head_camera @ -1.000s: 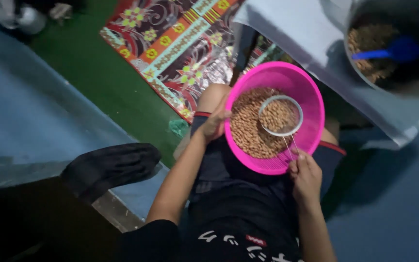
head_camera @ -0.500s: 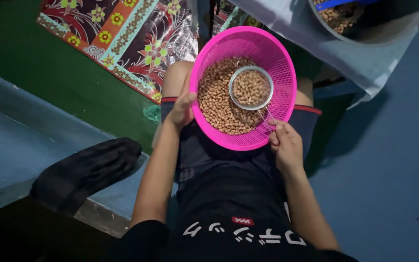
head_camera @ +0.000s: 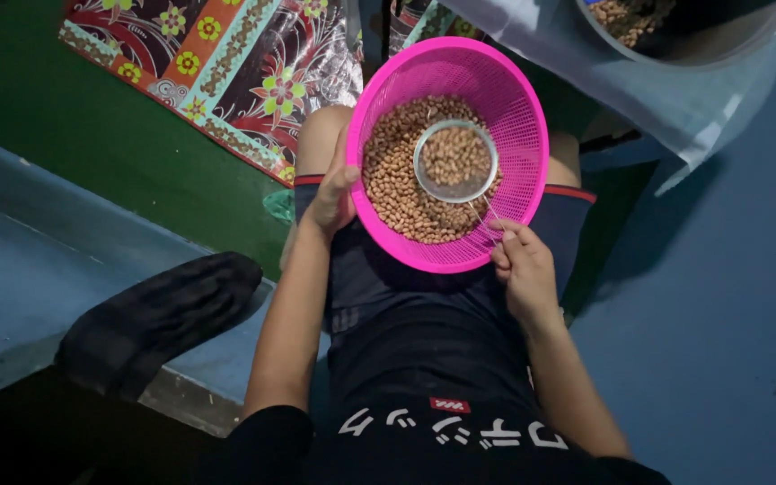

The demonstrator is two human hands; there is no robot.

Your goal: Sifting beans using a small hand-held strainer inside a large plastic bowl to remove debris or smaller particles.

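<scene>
Green floor; sieve above right hand

Labels: two marks on the black shirt, no packages, signs or screens.
A small red rectangular patch with white marks sits near the shirt's lower middle. Just below the patch, toward the frame's bottom edge, runs a row of white printed characters across the shirt's width.
</scene>
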